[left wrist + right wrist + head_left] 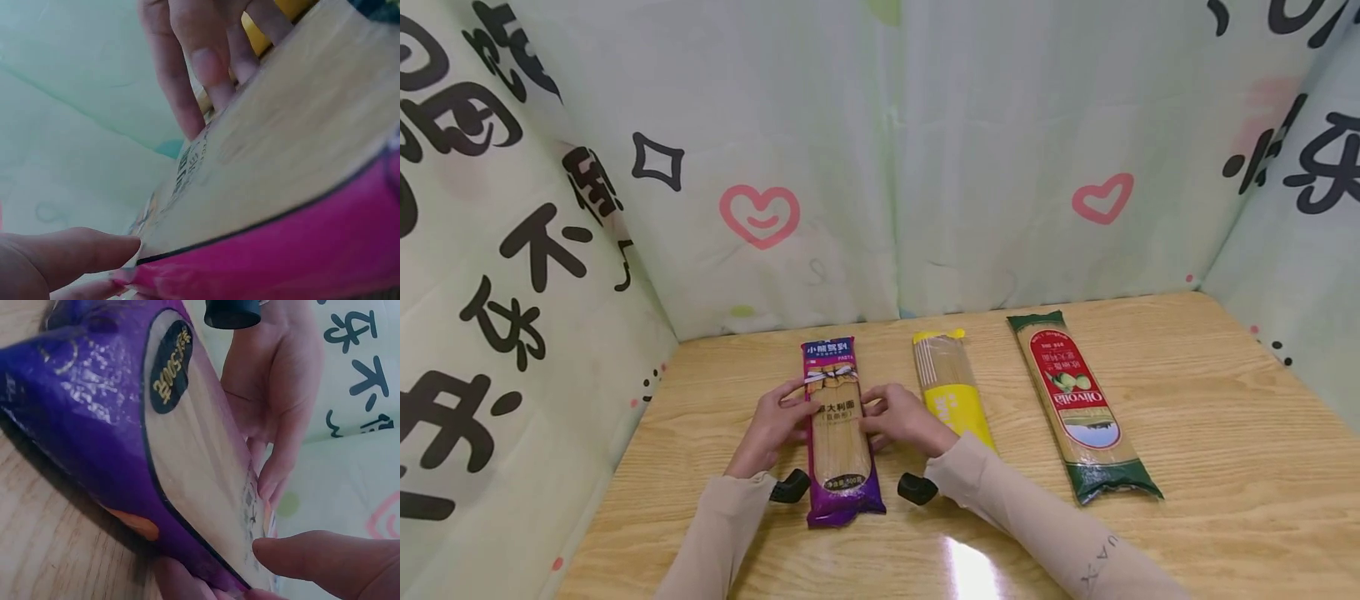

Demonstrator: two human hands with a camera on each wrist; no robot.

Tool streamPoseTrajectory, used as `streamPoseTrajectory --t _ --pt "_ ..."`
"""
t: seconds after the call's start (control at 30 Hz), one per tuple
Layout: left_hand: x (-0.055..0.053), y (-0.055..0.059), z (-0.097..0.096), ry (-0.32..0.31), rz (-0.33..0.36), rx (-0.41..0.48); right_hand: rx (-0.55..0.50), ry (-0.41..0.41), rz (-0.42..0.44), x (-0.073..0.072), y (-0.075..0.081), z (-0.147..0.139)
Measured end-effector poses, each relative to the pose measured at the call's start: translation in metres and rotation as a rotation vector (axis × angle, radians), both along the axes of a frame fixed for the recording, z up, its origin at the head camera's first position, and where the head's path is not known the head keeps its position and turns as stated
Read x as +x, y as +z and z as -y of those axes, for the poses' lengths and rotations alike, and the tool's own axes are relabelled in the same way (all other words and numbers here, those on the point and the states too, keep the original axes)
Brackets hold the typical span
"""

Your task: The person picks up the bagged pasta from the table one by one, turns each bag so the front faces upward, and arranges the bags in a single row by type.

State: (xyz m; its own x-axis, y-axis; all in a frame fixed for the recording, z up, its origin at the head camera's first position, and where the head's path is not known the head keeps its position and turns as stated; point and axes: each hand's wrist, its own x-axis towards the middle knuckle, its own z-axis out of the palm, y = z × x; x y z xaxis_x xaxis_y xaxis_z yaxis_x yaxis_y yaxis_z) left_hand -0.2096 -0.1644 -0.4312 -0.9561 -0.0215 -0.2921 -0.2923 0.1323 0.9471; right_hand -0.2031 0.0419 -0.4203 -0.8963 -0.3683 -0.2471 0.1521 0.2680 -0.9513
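Note:
A purple-and-blue pasta packet (pixel 838 450) with a clear window lies lengthwise between both hands, its printed heading at the far end. My left hand (pixel 775 421) grips its left edge, the thumb (pixel 94 250) over the top and fingers below the side. From the other side my right hand (pixel 902 415) holds the right edge, with its thumb (pixel 325 556) on the window and fingertips (pixel 181 581) low along the side. The packet's purple near end (pixel 69 381) is close over the wooden table in the right wrist view.
Right of the hands lies a yellow-banded noodle packet (pixel 951 400), partly behind the right forearm. Farther right is a green-and-red Olivolia pasta packet (pixel 1078 400). The wooden table (pixel 1217 467) is bounded by printed curtains (pixel 985 167). Black wrist-worn pieces (pixel 917 489) sit below both hands.

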Motion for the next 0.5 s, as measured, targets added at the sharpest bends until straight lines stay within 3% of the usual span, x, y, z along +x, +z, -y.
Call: streamPoseTrajectory --t 0.33,0.5 --pt "0.002 0.008 0.006 0.021 -0.037 0.006 0.154 0.03 -0.252 0.001 0.009 -0.009" --pt "0.005 0.013 0.006 0.026 -0.04 -0.003 0.197 0.068 -0.319 0.002 0.015 -0.012"
